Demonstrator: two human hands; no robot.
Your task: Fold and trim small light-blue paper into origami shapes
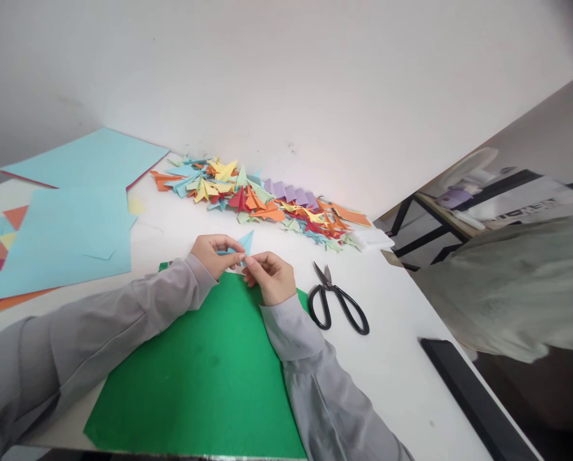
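Grey sleeves (296, 371) are reaching in nearest the camera, over a green board (204, 371) that is lying on the white tabletop (392, 307). Light-blue folded paper (246, 242) is sitting just past the board's far edge, between the two hands. Both are holding it: the left hand (214, 256) is pinching at its left and near side, fingers closed; the right hand (273, 278) is pinching at the near end, thumb and index together, other fingers curling under. Neither hand is clearly nearer. The paper is extending beyond the fingertips, away from the wearer, its long axis running away and slightly right, with the sharp tip pointing outward; the near end is hiding behind the fingers. Black-handled scissors (331, 287) are lying right of the right hand, blades pointing away and slightly left, parting a little. A multicolored pile of paper planes (269, 211) is spreading beyond the hands along the wall (286, 96), with purple folded pieces (290, 192) behind it. Light-blue sheets (75, 230) are lying to the left, a black bar (473, 397) near the right edge. Dark capitals are showing on a pale item (550, 192) at far right, too blurred to read surely; no brand is showing on the scissors.
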